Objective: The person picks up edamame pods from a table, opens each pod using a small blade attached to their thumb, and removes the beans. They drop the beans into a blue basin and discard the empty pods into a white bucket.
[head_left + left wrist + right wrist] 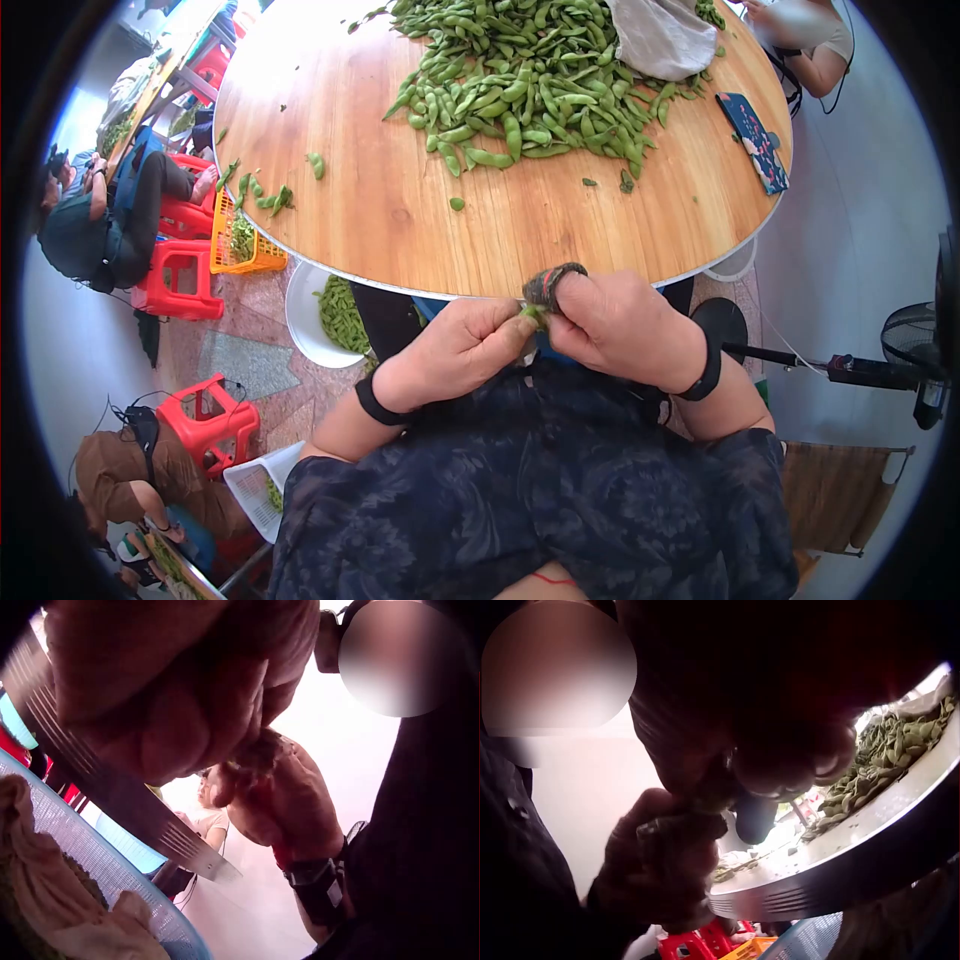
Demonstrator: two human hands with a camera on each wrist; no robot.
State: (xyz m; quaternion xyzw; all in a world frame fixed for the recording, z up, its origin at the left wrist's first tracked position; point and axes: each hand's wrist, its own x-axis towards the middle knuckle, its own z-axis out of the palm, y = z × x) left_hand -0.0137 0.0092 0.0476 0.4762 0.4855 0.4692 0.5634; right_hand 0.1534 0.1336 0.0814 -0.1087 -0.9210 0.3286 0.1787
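A round wooden table (330, 100) stands just beyond the hands, with red stools (182, 285) and a seated person (88, 235) well off to the left of the left hand. On the table, farther out from both hands, lies a pile of green pods (530, 110), a pale cloth (665, 42) over its right part. A few loose pods (262, 198) lie near the table's left edge, beyond the left hand. A blue patterned case (756, 145) lies beyond the right hand, near the table's right edge.

The left hand (455, 345) pinches a green pod (535, 316) between thumb and curled fingers, just beside the table's near edge. The right hand (630, 325) grips the same pod from the other side, fingers curled, a dark wrap (552, 286) round one digit. Each wrist wears a dark band.

Lower than the left hand and to its left, a white basin (297, 320) holds more pods, an orange basket (248, 267) near it. A fan (912, 338) stands well to the right of the right hand.
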